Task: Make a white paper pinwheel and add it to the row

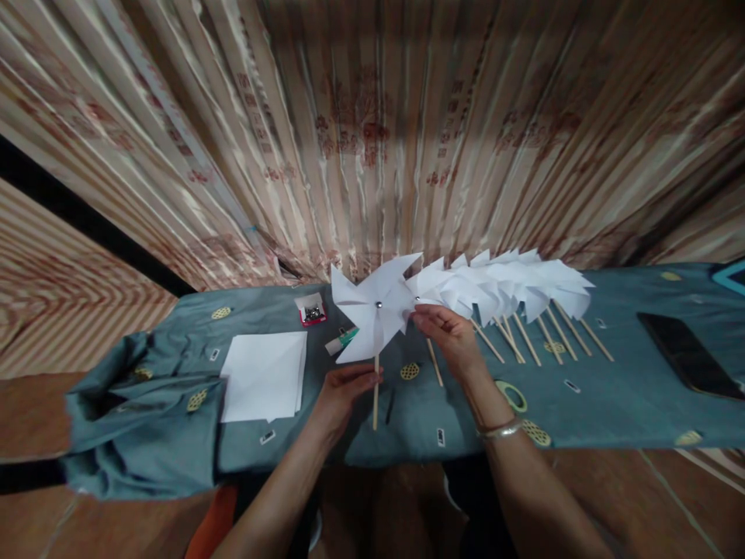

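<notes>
A white paper pinwheel (370, 310) with a silver pin at its centre stands upright on a thin wooden stick above the cloth. My left hand (346, 394) pinches that stick below the paper blades. At the pinwheel's right edge is my right hand (451, 334), its thumb and fingertips drawn together at a blade; a silver bangle circles the wrist. Whether the fingertips grip the blade or only touch it I cannot tell. Just behind this hand begins a row of overlapping finished pinwheels (512, 281), their sticks pointing toward me.
Left on the green cloth (611, 411) lies a stack of white paper squares (261, 376). Nearby are a small red box of pins (313, 312) and a green-and-white tube (342, 341). A roll of tape (512, 396) and a black phone (690, 353) lie right. A curtain (372, 140) hangs behind.
</notes>
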Motion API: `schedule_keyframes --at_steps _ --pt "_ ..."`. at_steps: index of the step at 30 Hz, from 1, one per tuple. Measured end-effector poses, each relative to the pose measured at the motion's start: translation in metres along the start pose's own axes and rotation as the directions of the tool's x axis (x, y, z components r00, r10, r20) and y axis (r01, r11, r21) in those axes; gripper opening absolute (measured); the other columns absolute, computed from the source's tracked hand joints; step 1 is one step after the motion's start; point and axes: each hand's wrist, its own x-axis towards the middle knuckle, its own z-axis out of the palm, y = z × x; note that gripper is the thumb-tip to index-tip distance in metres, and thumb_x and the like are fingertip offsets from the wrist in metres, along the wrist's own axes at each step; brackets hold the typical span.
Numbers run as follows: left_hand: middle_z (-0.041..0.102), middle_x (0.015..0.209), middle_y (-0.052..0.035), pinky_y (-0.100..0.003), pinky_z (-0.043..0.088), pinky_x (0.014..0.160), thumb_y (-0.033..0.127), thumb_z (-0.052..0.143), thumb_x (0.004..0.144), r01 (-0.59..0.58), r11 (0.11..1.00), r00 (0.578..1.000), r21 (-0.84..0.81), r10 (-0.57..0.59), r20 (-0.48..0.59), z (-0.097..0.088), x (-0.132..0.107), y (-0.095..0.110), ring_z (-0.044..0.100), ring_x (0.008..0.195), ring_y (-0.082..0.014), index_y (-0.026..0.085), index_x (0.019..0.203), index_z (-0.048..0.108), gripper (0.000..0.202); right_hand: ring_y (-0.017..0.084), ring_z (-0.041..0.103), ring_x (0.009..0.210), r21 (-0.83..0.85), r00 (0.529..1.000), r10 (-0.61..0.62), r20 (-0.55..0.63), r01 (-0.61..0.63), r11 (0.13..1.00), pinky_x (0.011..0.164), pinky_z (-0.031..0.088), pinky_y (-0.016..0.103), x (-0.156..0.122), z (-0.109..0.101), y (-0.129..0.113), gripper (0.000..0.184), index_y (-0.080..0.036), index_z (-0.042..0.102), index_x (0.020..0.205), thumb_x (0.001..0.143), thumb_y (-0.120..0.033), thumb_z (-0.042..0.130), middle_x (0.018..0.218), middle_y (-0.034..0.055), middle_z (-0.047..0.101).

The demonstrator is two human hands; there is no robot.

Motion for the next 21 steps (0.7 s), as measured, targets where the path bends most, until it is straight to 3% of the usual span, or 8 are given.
schedule_keyframes --at_steps 12,21 --pt "0.08 0.074 -0.0066 -0.026 0.052 0.075 0.037 0.098 0.035 -0.104 0.994 0.994 0.042 0.105 -0.026 -0.01 0.01 -0.006 0.069 0.07 -0.0145 0.019 0.067 0.081 0.04 0.009 0.05 0.053 0.073 0.995 0.097 0.003 -0.097 0.993 0.05 0.038 0.024 -0.005 0.013 -0.007 0.041 -0.021 0.075 0.066 0.038 -0.039 0.098 0.058 -0.0033 0.066" --pt "0.08 0.077 -0.0083 -0.031 0.054 0.079 0.041 0.097 0.041 -0.165 0.981 0.985 0.098 0.169 -0.035 -0.01 0.011 -0.008 0.071 0.074 -0.0183 0.019 0.071 0.082 0.04 0.006 0.049 0.049 0.179 0.975 0.187 0.119 -0.206 0.962 0.047 0.036 0.021 -0.01 0.011 -0.005 0.037 -0.021 0.076 0.068 0.043 -0.037 0.097 0.058 -0.0037 0.066"
